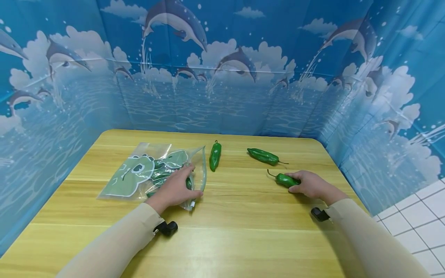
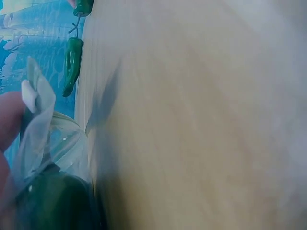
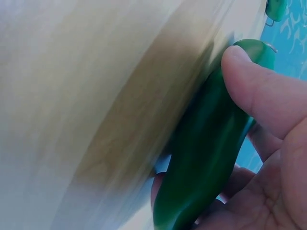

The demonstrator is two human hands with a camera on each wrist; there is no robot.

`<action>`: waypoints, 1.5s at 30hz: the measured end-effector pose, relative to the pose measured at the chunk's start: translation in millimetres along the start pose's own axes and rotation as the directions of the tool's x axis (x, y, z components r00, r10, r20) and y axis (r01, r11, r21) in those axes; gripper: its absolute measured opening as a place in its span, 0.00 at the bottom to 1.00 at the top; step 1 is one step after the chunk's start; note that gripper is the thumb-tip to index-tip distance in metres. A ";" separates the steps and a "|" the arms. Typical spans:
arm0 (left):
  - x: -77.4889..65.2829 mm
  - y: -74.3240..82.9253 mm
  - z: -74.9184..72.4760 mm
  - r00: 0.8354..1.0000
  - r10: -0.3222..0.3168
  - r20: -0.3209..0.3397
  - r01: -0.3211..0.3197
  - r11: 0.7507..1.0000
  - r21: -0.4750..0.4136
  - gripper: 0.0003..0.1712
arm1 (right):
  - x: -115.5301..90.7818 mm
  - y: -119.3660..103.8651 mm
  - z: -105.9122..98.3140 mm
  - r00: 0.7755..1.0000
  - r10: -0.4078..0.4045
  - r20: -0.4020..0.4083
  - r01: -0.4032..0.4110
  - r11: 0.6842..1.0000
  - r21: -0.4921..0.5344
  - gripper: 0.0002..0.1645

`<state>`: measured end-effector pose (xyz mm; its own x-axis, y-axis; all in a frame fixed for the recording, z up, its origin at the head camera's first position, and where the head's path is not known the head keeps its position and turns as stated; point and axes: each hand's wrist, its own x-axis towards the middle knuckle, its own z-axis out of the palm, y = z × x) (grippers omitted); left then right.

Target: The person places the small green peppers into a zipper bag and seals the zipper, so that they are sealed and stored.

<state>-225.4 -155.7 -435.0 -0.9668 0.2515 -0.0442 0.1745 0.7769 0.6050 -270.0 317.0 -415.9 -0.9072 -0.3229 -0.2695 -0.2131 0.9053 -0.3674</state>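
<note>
A clear zip bag (image 1: 116,185) with a green cartoon bear print lies on the left half of the table, its mouth facing right. Several green peppers show through the plastic. My left hand (image 1: 175,189) lies over the mouth end and grips the bag between thumb and fingers; in the left wrist view, a green pepper (image 2: 57,199) bulges inside the plastic. On the right, my right hand (image 1: 311,185) holds a green chili pepper (image 1: 284,180) low at the table, stem pointing left. The thumb lies along this pepper (image 3: 206,139) in the right wrist view, with fingers beneath.
One loose green pepper (image 1: 215,156) lies just right of the bag mouth. Another pepper (image 1: 263,156) lies farther right, behind the held one. The wooden table (image 1: 243,239) meets a dolphin-print curtain (image 1: 222,100) at the back and sides. White tiles (image 1: 424,224) show at right.
</note>
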 end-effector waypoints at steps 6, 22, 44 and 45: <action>0.0 -0.8 2.2 1.000 0.005 0.006 -0.005 1.000 0.002 0.61 | 2.8 -5.5 0.3 0.998 -0.057 -0.011 0.057 0.998 -0.033 0.35; 0.1 -1.3 0.6 1.000 0.001 0.009 -0.001 1.000 0.000 0.62 | 27.6 -114.9 -16.0 0.986 -0.165 0.005 0.165 0.986 0.013 0.39; -0.7 0.1 0.6 1.000 -0.009 0.020 0.009 1.000 0.020 0.65 | 81.7 -212.9 23.8 0.962 -0.250 0.108 0.263 0.957 -0.122 0.37; -0.7 0.1 0.6 1.000 -0.009 0.021 0.009 1.000 0.020 0.65 | 83.5 -215.3 25.1 0.962 -0.252 0.108 0.264 0.956 -0.125 0.37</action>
<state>-224.6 -155.4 -435.4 -0.9642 0.2565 -0.0666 0.1697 0.7907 0.5882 -290.7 88.2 -381.6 -0.7799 -0.5681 -0.2628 -0.4889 0.8150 -0.3111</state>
